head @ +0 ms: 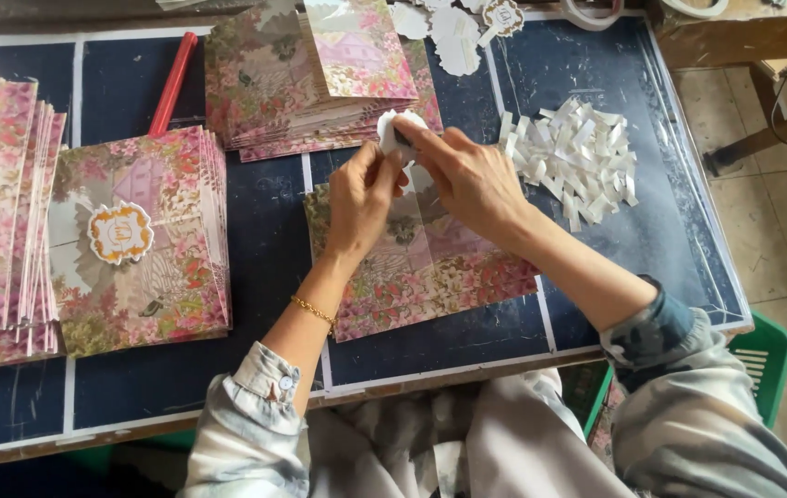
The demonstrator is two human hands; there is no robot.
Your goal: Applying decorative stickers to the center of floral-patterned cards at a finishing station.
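**Both hands pinch a white scalloped paper piece above a floral card**

The left hand (361, 198) and right hand (467, 180) together grip a small white scalloped cutout (400, 132) near the tabletop's (264, 212) middle, above a floral card (430, 267). A pile of white paper strips (573, 161) lies toward the right edge. A stack of finished floral cards (140, 244) sits at the left.

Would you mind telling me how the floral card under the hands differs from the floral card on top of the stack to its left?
The card under the hands lies alone on the table, turned askew, with no emblem visible. The card topping the left stack sits on a thick pile and bears a scalloped orange-edged emblem. Both share the pink floral print.
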